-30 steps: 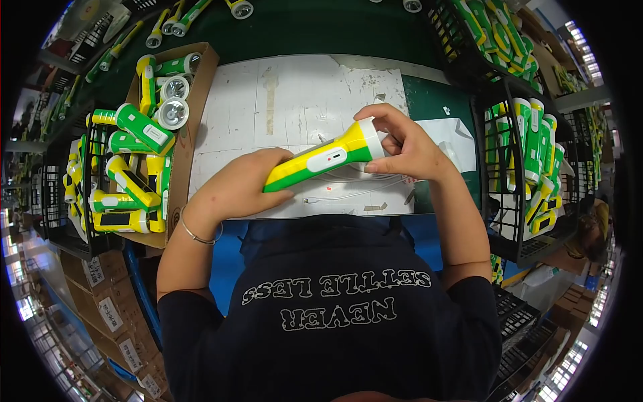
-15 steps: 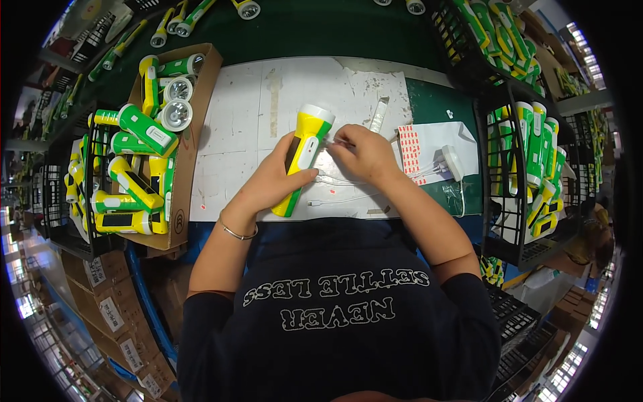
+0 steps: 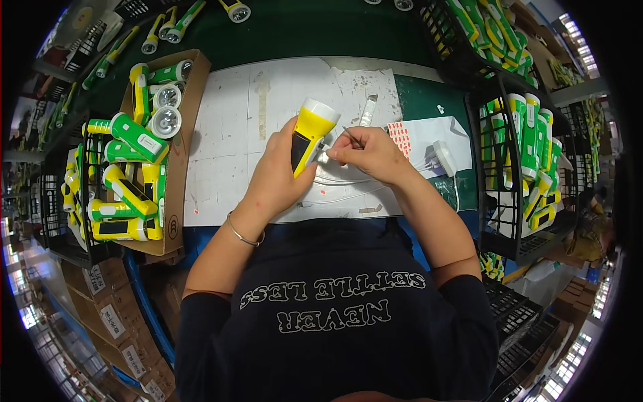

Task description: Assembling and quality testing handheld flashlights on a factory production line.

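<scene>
My left hand (image 3: 273,173) grips the flashlight (image 3: 317,120) around its body, just above the centre of the frame, its white head tipped toward the top. Beside it, my right hand (image 3: 374,155) has its fingers closed in a pinch on a slim dark piece (image 3: 353,138), too small to identify, close to the flashlight's side; I cannot tell whether they touch. To do this well, I judge, I should hold the body firm, turn its side panel toward me, line up squarely and press lightly so nothing slips or scratches.

As for writing, big outlined letters run upside down across my dark shirt (image 3: 328,355). Red marks fill the small sheet (image 3: 400,137) on the worktop (image 3: 231,100), right of centre. At lower left, the cartons (image 3: 100,298) bear white labels (image 3: 112,320) whose print is too small for me to read.
</scene>
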### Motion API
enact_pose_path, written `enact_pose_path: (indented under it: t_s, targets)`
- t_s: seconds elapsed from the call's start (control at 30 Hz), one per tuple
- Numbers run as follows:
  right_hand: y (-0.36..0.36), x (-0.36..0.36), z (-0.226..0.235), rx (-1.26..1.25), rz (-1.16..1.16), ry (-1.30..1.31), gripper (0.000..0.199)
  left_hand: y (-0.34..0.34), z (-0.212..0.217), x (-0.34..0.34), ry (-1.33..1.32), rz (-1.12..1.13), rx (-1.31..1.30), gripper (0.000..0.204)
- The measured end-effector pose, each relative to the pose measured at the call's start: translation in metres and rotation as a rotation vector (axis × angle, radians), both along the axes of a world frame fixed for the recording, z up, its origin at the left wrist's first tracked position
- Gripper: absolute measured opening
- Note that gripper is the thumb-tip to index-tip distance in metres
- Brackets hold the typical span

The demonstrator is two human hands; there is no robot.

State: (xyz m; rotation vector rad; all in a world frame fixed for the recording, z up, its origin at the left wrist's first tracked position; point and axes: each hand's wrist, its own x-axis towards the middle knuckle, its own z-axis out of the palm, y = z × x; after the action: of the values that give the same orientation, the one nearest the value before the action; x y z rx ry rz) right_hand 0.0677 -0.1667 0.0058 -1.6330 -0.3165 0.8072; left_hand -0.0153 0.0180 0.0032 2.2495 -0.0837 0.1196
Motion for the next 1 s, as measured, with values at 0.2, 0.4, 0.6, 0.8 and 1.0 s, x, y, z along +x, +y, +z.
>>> enact_pose_path:
  t_s: [0.2,0.4,0.6,0.8,1.0]
  targets:
    - [0.002,-0.005,0.003,-0.074,-0.046,-0.094,0.019,-0.009,0.008,-0.001,-0.052,0.063,0.200,0.073]
    - [0.003,-0.006,-0.001,0.004,-0.080,-0.056,0.022,-0.010,-0.001,0.001,-0.112,0.056,0.192,0.071]
    - [-0.013,-0.005,-0.004,-0.145,0.163,-0.178,0.026,0.016,-0.027,0.020,-0.191,0.215,0.119,0.065]
    - [-0.035,0.033,0.002,-0.075,-0.092,-0.321,0.035,0.010,0.009,0.008,0.730,-0.253,-1.463,0.046]
    - [-0.008,0.017,0.046,-0.168,0.187,-0.449,0.042,-0.010,0.021,-0.006,0.893,-0.327,-1.512,0.047]
